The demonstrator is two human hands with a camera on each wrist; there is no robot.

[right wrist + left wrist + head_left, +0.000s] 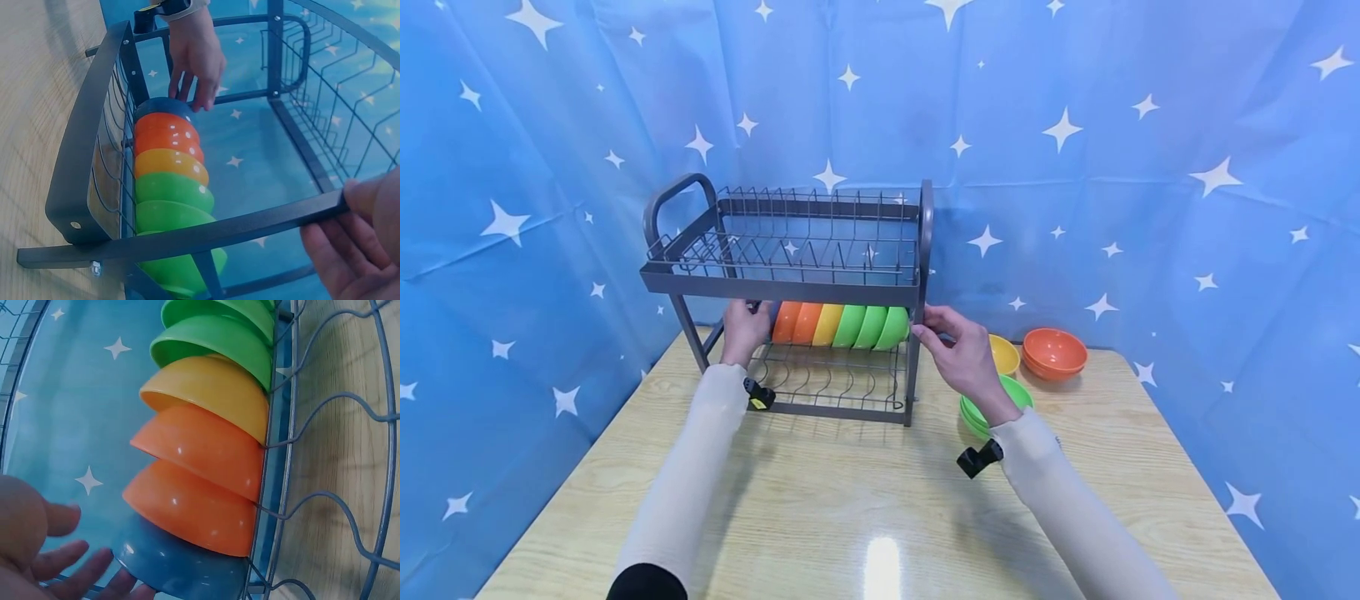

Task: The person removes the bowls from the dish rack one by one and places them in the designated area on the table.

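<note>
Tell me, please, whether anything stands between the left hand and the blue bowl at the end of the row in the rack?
Nothing visible does. The left hand reaches in under the upper tier of the rack, and its fingertips already lie at the rim of the blue bowl, with no wire or other bowl between them.

The dish rack [790, 283] on the desk [865, 500] is seen from above and in front by the head view. The row of bowls [206, 450] is framed closely by the left wrist view, and shared, from the rack's opposite end, with the right wrist view.
</note>
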